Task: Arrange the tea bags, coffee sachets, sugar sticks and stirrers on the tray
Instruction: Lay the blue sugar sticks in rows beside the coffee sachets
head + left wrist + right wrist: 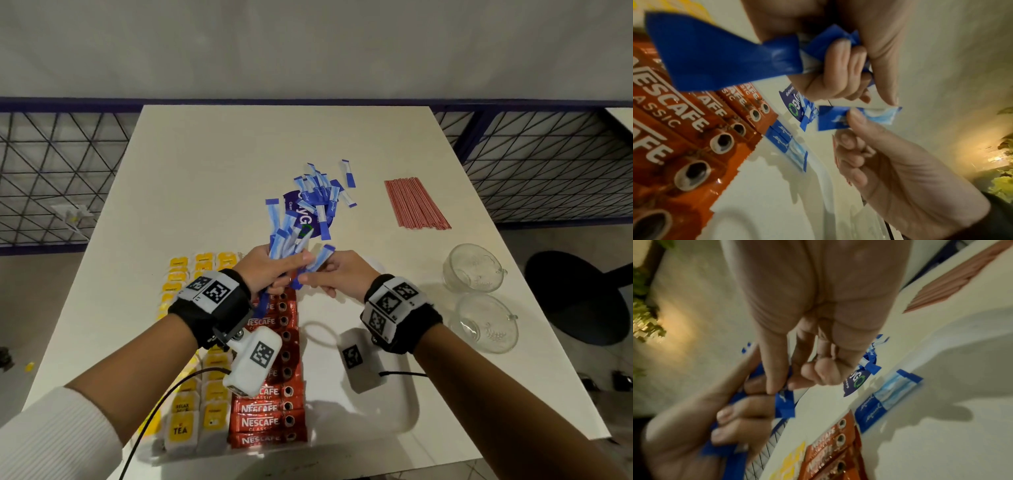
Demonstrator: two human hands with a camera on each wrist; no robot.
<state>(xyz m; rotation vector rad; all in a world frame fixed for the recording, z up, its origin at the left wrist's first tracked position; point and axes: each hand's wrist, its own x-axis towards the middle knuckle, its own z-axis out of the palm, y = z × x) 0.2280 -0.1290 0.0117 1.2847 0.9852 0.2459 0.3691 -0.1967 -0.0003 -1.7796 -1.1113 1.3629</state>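
Blue-and-white paper sugar sticks (286, 241) fan from the left hand (265, 269), gripped as a bundle. The right hand (337, 274), just beside it, pinches one stick (313, 265).

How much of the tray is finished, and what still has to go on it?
Done: tea bags and coffee sachets lie in rows on the tray. In hand: the left hand grips a bunch of sugar sticks; the right hand pinches one. Left: loose sugar sticks and stirrers on the table.
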